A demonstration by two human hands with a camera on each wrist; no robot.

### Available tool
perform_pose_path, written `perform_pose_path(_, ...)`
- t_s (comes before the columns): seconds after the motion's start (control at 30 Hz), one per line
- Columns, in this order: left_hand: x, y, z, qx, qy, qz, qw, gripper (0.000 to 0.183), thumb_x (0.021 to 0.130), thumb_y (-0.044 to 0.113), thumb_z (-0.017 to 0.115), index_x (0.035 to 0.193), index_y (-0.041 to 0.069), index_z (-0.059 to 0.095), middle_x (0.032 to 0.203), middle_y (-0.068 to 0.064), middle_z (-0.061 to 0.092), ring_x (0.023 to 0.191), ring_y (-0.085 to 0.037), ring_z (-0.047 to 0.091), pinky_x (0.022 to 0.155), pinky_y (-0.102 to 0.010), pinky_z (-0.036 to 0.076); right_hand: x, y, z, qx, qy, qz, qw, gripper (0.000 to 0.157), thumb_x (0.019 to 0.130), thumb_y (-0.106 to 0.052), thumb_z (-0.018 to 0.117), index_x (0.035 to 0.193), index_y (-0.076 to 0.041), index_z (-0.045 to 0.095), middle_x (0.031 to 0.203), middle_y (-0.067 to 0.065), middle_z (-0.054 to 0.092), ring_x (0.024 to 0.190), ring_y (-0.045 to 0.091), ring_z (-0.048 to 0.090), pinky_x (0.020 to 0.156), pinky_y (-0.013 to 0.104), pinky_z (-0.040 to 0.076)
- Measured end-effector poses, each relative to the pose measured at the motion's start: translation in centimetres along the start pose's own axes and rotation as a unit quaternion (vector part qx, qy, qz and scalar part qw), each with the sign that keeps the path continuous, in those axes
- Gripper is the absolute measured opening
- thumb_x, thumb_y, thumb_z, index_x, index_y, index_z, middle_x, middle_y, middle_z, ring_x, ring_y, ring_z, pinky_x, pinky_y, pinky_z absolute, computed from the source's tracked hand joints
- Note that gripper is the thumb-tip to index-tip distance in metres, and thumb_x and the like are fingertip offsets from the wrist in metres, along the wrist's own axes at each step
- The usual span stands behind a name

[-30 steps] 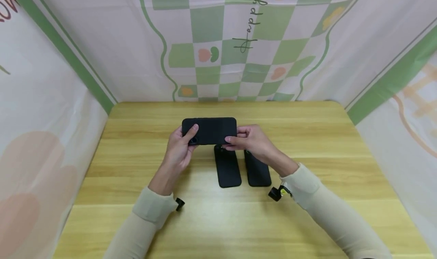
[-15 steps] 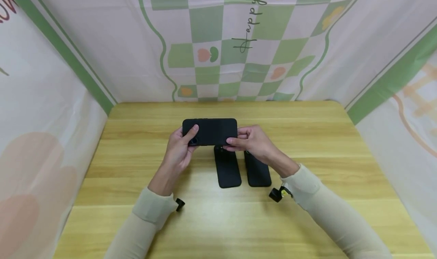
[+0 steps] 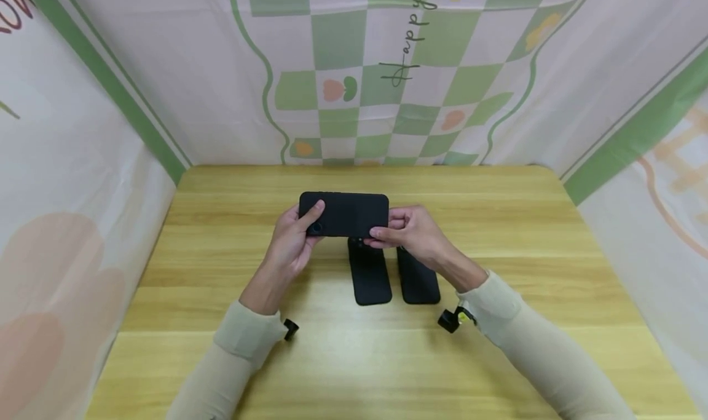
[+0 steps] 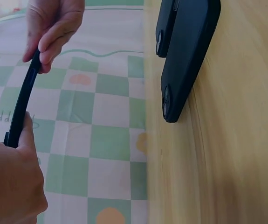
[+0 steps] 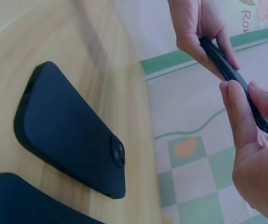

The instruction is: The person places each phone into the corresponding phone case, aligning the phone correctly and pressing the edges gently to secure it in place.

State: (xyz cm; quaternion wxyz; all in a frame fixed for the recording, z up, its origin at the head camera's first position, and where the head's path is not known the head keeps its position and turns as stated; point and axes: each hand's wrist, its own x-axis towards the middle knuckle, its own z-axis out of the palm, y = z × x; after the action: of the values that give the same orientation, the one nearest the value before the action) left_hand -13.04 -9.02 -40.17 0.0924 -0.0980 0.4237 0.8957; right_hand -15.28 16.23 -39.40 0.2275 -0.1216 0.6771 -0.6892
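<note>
A black smartphone (image 3: 348,214) is held sideways above the table, its back with the camera lens facing up toward the head view. My left hand (image 3: 290,238) grips its left end, thumb across the back near the lens. At the other end my right hand (image 3: 415,232) pinches the lower right corner between thumb and fingers. Two more black phones lie back up on the table just below: a left phone (image 3: 370,278) and a right phone (image 3: 418,278), side by side with a narrow gap. The right forearm and hand partly cover the right phone's top.
The wooden table (image 3: 498,205) ends at a patterned curtain (image 3: 337,39) behind it, with more fabric along both sides. Small black wrist cameras, one a right wrist camera (image 3: 449,320), sit at the sleeve cuffs.
Both hands keep their hold on the phone, which appears shifted very slightly right along with a small shift of the head view. The two phones on the table have stayed put.
</note>
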Motion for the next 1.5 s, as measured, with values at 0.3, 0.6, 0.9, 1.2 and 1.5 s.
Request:
perform_pose_path(0.3, 0.1, 0.4, 0.5, -0.007, 0.014, -0.005, 0.9999, 0.043, 0.108, 0.010, 0.061, 0.147, -0.005, 0.049, 0.146, -0.017, 0.055, 0.134, -0.028, 0.062, 0.102, -0.034, 0.058, -0.3, -0.1, 0.8, 0.022, 0.028, -0.005, 0.999, 0.013, 0.098, 0.003, 0.073, 0.109, 0.010, 0.070, 0.098, 0.017, 0.080, 0.097, 0.032, 0.079, 0.091, 0.044, 0.062)
perform_pose_path(0.6, -0.2, -1.3, 1.2, -0.007, 0.025, 0.004, 0.9996, 0.044, 0.102, -0.001, 0.068, 0.143, 0.001, 0.054, 0.132, -0.018, 0.066, 0.111, -0.021, 0.074, 0.097, -0.035, 0.060, -0.8, 0.6, 2.4, 0.106, 0.071, -0.041, 0.991, 0.016, 0.099, 0.012, 0.065, 0.085, 0.005, 0.061, 0.073, 0.005, 0.069, 0.092, 0.028, 0.080, 0.092, 0.047, 0.061)
perform_pose_path(0.9, -0.3, -2.3, 1.1, 0.039, 0.013, 0.004, 0.9992, 0.045, 0.103, -0.001, 0.066, 0.147, 0.003, 0.052, 0.138, -0.021, 0.065, 0.115, -0.025, 0.073, 0.095, -0.037, 0.061, -0.8, 1.7, 3.7, 0.119, 0.079, -0.030, 0.989, 0.037, 0.099, 0.011, 0.065, 0.134, 0.020, 0.057, 0.111, 0.019, 0.078, 0.099, 0.027, 0.079, 0.092, 0.043, 0.062)
perform_pose_path(1.2, -0.5, -0.6, -0.6, 0.162, -0.026, -0.039, 0.9857, 0.039, 0.103, 0.001, 0.067, 0.140, -0.003, 0.055, 0.125, -0.021, 0.072, 0.100, -0.020, 0.077, 0.088, -0.035, 0.064, -0.6, 0.9, 2.1, -0.061, 0.094, -0.020, 0.993, 0.025, 0.095, -0.007, 0.078, 0.115, 0.008, 0.071, 0.096, 0.004, 0.080, 0.086, 0.014, 0.076, 0.082, 0.036, 0.066)
perform_pose_path(1.5, -0.6, 1.0, -2.6, 0.320, -0.121, -0.112, 0.9330, 0.039, 0.102, 0.003, 0.070, 0.138, -0.006, 0.059, 0.126, -0.021, 0.073, 0.105, -0.025, 0.076, 0.094, -0.042, 0.063, 0.1, 0.8, 2.4, -0.157, 0.005, 0.043, 0.987, 0.034, 0.095, -0.013, 0.079, 0.125, 0.003, 0.073, 0.102, 0.009, 0.080, 0.093, 0.017, 0.075, 0.083, 0.034, 0.065)
